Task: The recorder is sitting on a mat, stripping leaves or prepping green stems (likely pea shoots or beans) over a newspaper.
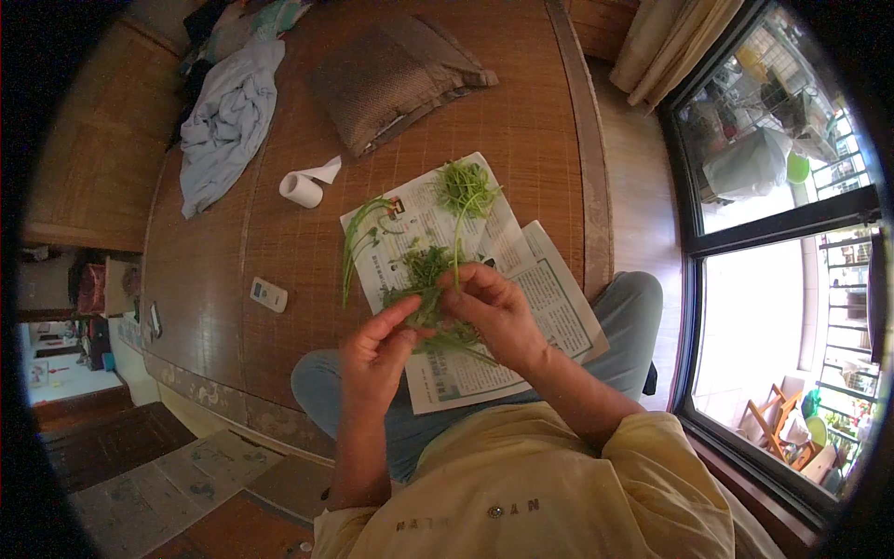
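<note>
Spread newspaper (549, 307) lies in front of me, partly over my lap. My right hand (494, 307) pinches a thin leafy green stem (457, 247) between thumb and fingers, its stalk rising toward the far side. Close beside it, my left hand (377, 349) has its thumb and index finger closing on the leaves of that sprig. A heap of dark green leaves (426, 267) sits just beyond my fingers. Farther off on the paper is a bundle of pale green stems (467, 189). Several long stalks (352, 247) curve along the paper's left edge. More greens under my hands are partly hidden.
The woven mat (223, 279) holds a white paper roll (303, 189), a white remote control (269, 294), a brown cushion (396, 84) and a crumpled light-blue garment (231, 116). My bent knees flank the newspaper. A dark-framed window (782, 224) stands on the right.
</note>
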